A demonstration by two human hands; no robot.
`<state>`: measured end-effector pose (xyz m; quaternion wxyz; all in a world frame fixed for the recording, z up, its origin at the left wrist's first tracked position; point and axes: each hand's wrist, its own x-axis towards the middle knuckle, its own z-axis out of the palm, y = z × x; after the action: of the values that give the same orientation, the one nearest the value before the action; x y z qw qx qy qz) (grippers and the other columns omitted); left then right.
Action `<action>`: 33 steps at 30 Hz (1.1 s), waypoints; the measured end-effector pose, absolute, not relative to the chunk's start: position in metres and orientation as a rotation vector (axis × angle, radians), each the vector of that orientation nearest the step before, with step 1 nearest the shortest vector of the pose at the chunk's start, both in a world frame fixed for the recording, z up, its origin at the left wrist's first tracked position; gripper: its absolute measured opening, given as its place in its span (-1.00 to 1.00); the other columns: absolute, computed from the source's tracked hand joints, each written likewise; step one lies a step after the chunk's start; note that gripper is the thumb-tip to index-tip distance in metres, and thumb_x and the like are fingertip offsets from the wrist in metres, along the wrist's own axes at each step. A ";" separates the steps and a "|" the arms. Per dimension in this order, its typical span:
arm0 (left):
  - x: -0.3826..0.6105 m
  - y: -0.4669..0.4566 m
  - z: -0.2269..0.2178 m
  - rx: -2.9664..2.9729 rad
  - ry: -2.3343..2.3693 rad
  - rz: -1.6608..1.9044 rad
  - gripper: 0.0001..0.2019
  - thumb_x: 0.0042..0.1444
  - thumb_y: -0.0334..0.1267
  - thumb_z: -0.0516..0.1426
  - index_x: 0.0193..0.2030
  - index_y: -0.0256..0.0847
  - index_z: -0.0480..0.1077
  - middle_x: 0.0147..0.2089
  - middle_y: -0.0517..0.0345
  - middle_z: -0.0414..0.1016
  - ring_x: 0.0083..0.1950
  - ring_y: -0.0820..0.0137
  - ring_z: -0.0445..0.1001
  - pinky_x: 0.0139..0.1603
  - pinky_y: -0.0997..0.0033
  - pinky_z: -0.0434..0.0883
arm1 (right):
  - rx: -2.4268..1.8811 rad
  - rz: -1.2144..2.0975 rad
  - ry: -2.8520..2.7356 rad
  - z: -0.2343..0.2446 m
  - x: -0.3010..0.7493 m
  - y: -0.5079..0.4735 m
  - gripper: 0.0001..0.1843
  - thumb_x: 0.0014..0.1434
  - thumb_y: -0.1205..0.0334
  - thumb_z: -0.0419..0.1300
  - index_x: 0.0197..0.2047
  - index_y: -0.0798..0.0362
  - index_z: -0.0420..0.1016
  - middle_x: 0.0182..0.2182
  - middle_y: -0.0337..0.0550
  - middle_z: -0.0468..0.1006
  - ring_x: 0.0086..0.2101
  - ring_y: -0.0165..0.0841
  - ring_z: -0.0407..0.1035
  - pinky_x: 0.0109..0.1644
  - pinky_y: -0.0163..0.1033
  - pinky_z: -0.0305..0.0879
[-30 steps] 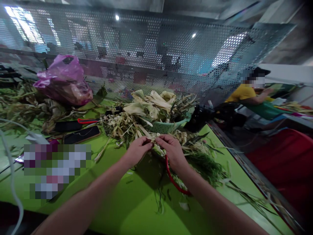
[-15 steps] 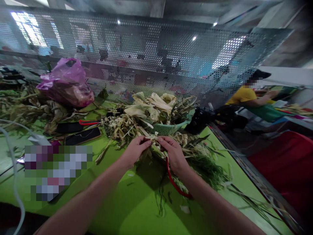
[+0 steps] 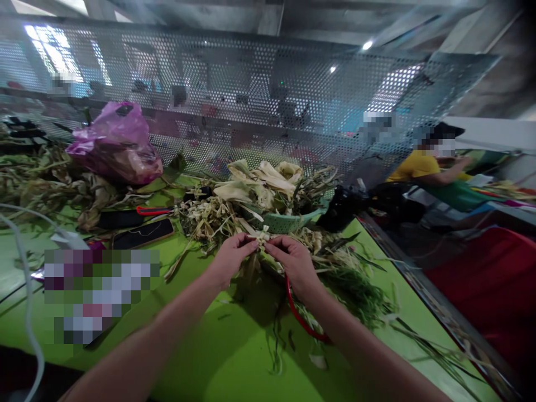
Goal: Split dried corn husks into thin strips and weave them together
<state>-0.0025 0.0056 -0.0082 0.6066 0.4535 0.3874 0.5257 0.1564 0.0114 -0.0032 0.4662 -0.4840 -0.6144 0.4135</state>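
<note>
1. Hands together mid-frame: left hand (image 3: 232,259) and right hand (image 3: 296,262) both pinch the same pale fibre piece (image 3: 263,237), fingertips nearly touching.
2. Changed vs 1.0 s ago: right fingertips sit lower, more of the piece pokes up above them. Reads as a regrip in fine fingertip work, same piece; fold or knot too small to tell.
3. Red curved handle (image 3: 296,312) beside right wrist, lower centre; seemingly not gripped.
4. Green basket (image 3: 285,222) just beyond hands, heaped with dry husks (image 3: 268,181); loose scraps around it on worktop (image 3: 201,346).
5. Purple bag (image 3: 119,148), upper left; phone (image 3: 144,233), left of centre.
</note>
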 end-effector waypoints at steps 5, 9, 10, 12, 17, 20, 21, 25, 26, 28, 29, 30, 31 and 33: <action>-0.005 0.008 -0.007 1.048 0.869 1.256 -0.79 -0.07 -0.20 0.24 -0.28 -0.24 0.47 -0.24 0.09 0.51 -0.23 0.45 0.41 -0.13 0.49 0.32 | -1.206 1.015 -1.499 0.000 0.156 0.009 -0.66 0.09 -0.04 0.14 -0.34 0.09 0.47 -0.47 -0.22 0.45 -0.48 -0.43 0.18 -0.38 -0.32 0.11; -0.005 0.009 -0.005 1.021 0.876 1.274 -0.81 -0.10 -0.22 0.26 -0.32 -0.24 0.46 -0.28 0.11 0.50 -0.26 0.47 0.41 -0.14 0.49 0.33 | -1.179 1.091 -1.551 -0.005 0.153 0.010 -0.67 0.02 -0.04 0.20 -0.35 0.09 0.43 -0.47 -0.24 0.41 -0.45 -0.41 0.21 -0.38 -0.33 0.13; -0.004 0.009 -0.005 1.016 0.873 1.274 -0.81 -0.10 -0.22 0.26 -0.33 -0.24 0.45 -0.29 0.11 0.50 -0.26 0.47 0.41 -0.15 0.50 0.33 | -1.172 1.117 -1.560 -0.007 0.152 0.010 -0.67 0.00 -0.03 0.22 -0.34 0.08 0.43 -0.46 -0.24 0.41 -0.44 -0.40 0.23 -0.37 -0.32 0.16; -0.004 0.007 -0.003 1.005 0.874 1.277 -0.81 -0.11 -0.21 0.26 -0.35 -0.25 0.43 -0.32 0.12 0.48 -0.27 0.47 0.40 -0.17 0.50 0.34 | -1.163 1.145 -1.572 -0.011 0.151 0.011 -0.68 -0.03 -0.01 0.26 -0.35 0.08 0.41 -0.44 -0.22 0.43 -0.41 -0.37 0.27 -0.33 -0.30 0.20; -0.004 0.004 -0.001 0.979 0.877 1.229 -0.78 -0.12 -0.18 0.26 -0.35 -0.25 0.42 -0.33 0.12 0.45 -0.31 0.49 0.39 -0.20 0.51 0.33 | -1.170 1.083 -1.618 -0.015 0.150 0.011 -0.73 -0.02 0.04 0.25 -0.41 0.08 0.38 -0.51 -0.25 0.39 -0.48 -0.40 0.22 -0.40 -0.30 0.17; -0.005 0.006 -0.002 0.989 0.869 1.226 -0.77 -0.10 -0.16 0.26 -0.34 -0.25 0.41 -0.31 0.13 0.43 -0.31 0.50 0.38 -0.17 0.48 0.33 | -1.186 1.017 -1.648 -0.012 0.150 0.009 -0.76 0.01 0.06 0.21 -0.42 0.08 0.39 -0.53 -0.25 0.38 -0.50 -0.41 0.19 -0.43 -0.31 0.13; -0.006 0.008 -0.003 1.012 0.875 1.239 -0.77 -0.10 -0.16 0.26 -0.34 -0.25 0.41 -0.32 0.15 0.42 -0.31 0.50 0.38 -0.17 0.48 0.33 | -1.195 0.995 -1.662 -0.012 0.150 0.009 -0.77 0.02 0.07 0.20 -0.42 0.08 0.39 -0.53 -0.25 0.38 -0.50 -0.41 0.19 -0.43 -0.31 0.12; -0.009 0.012 -0.009 1.132 0.900 1.251 -0.78 -0.06 -0.13 0.24 -0.37 -0.26 0.42 -0.39 0.16 0.41 -0.33 0.50 0.36 -0.23 0.50 0.29 | -1.189 0.976 -1.719 -0.008 0.147 0.006 -0.83 0.03 0.14 0.18 -0.43 0.07 0.36 -0.55 -0.29 0.33 -0.50 -0.41 0.17 -0.41 -0.31 0.12; -0.009 0.013 -0.009 1.132 0.889 1.235 -0.77 -0.05 -0.11 0.23 -0.37 -0.26 0.43 -0.39 0.15 0.42 -0.34 0.50 0.36 -0.24 0.49 0.29 | -1.174 0.984 -1.737 -0.007 0.147 0.005 -0.84 0.03 0.16 0.17 -0.43 0.07 0.34 -0.54 -0.29 0.33 -0.49 -0.41 0.17 -0.39 -0.31 0.13; -0.011 0.013 -0.009 1.087 0.850 1.199 -0.74 -0.05 -0.09 0.22 -0.37 -0.28 0.44 -0.39 0.13 0.43 -0.35 0.48 0.37 -0.24 0.48 0.30 | -1.139 0.988 -1.786 -0.004 0.145 0.004 -0.86 0.03 0.18 0.17 -0.43 0.06 0.32 -0.52 -0.29 0.32 -0.46 -0.40 0.18 -0.36 -0.31 0.14; -0.011 0.013 -0.008 1.053 0.832 1.181 -0.73 -0.05 -0.08 0.23 -0.37 -0.29 0.44 -0.39 0.12 0.44 -0.35 0.48 0.37 -0.24 0.48 0.30 | -1.125 0.982 -1.806 -0.003 0.145 0.004 -0.86 0.03 0.18 0.17 -0.43 0.06 0.32 -0.51 -0.28 0.32 -0.45 -0.40 0.18 -0.35 -0.31 0.14; -0.012 0.012 -0.007 1.021 0.819 1.167 -0.73 -0.06 -0.09 0.23 -0.37 -0.29 0.44 -0.39 0.12 0.44 -0.36 0.49 0.38 -0.24 0.49 0.30 | -1.114 0.978 -1.817 -0.002 0.145 0.004 -0.86 0.04 0.18 0.16 -0.43 0.06 0.32 -0.50 -0.28 0.32 -0.44 -0.40 0.18 -0.33 -0.31 0.14; -0.013 0.011 -0.005 0.997 0.814 1.160 -0.73 -0.08 -0.09 0.25 -0.37 -0.29 0.44 -0.39 0.12 0.45 -0.37 0.50 0.38 -0.25 0.49 0.30 | -1.108 0.982 -1.816 -0.002 0.145 0.003 -0.86 0.05 0.17 0.16 -0.43 0.06 0.31 -0.50 -0.28 0.32 -0.43 -0.40 0.18 -0.33 -0.31 0.15; -0.014 0.011 -0.002 0.965 0.814 1.169 -0.74 -0.10 -0.12 0.27 -0.38 -0.29 0.44 -0.39 0.14 0.44 -0.38 0.53 0.37 -0.27 0.51 0.30 | -1.104 1.024 -1.789 -0.003 0.145 0.003 -0.84 0.06 0.14 0.16 -0.41 0.05 0.31 -0.50 -0.28 0.32 -0.44 -0.40 0.18 -0.34 -0.31 0.15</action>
<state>-0.0144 0.0106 -0.0023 0.6524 0.4250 0.3588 0.5149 0.1447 0.0032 -0.0028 0.3907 -0.4347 -0.7043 0.4030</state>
